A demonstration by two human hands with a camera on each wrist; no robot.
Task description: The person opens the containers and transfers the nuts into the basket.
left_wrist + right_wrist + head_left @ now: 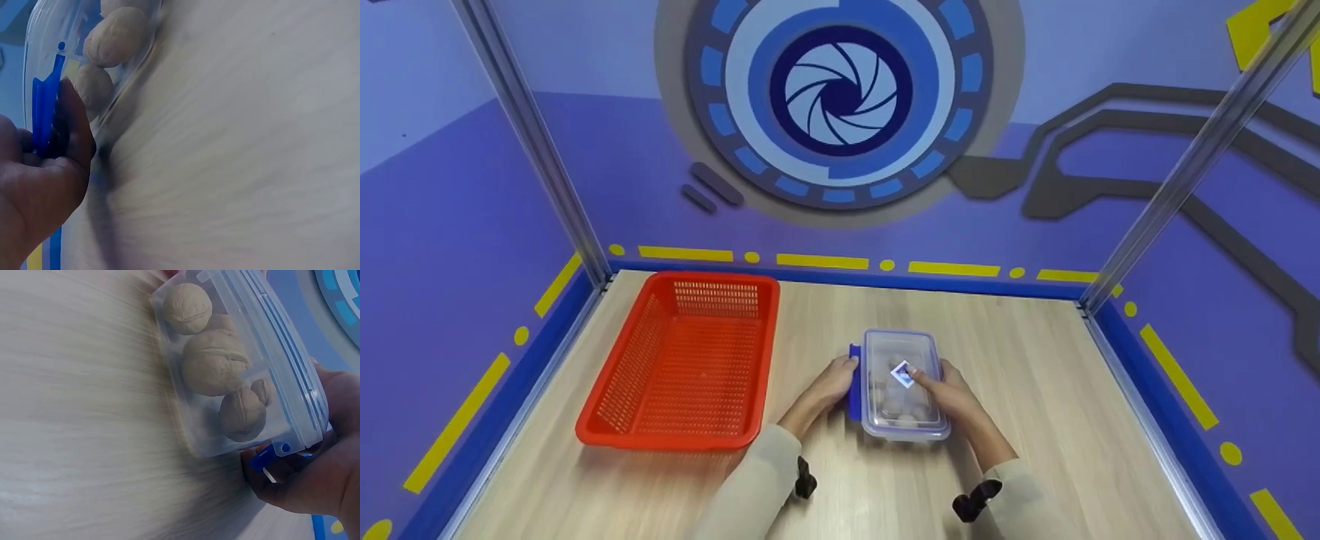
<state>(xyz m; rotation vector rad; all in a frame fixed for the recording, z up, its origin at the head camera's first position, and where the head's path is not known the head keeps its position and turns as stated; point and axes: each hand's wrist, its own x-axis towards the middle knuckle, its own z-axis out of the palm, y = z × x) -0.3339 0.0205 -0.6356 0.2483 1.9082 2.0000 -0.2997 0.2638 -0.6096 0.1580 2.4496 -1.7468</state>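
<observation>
A clear plastic lidded container (896, 405) with blue side latches is between my two hands. Several walnuts (212, 363) show through its wall in the right wrist view. My left hand (832, 381) is at the container's left side, its thumb and fingers around the blue latch (46, 107), which sticks out from the wall. The right hand (956, 394) grips the opposite side, thumb on the lid near a small diamond-shaped sticker (898, 376). Its fingers curl by the other blue latch (262, 458), partly hidden there. The lid sits on the container.
A red plastic basket (769, 360) with slotted walls stands on the wooden table (1035, 360), left of my left hand. Printed blue-purple panels (840, 240) and metal posts (1140, 202) bound the table at the back and sides.
</observation>
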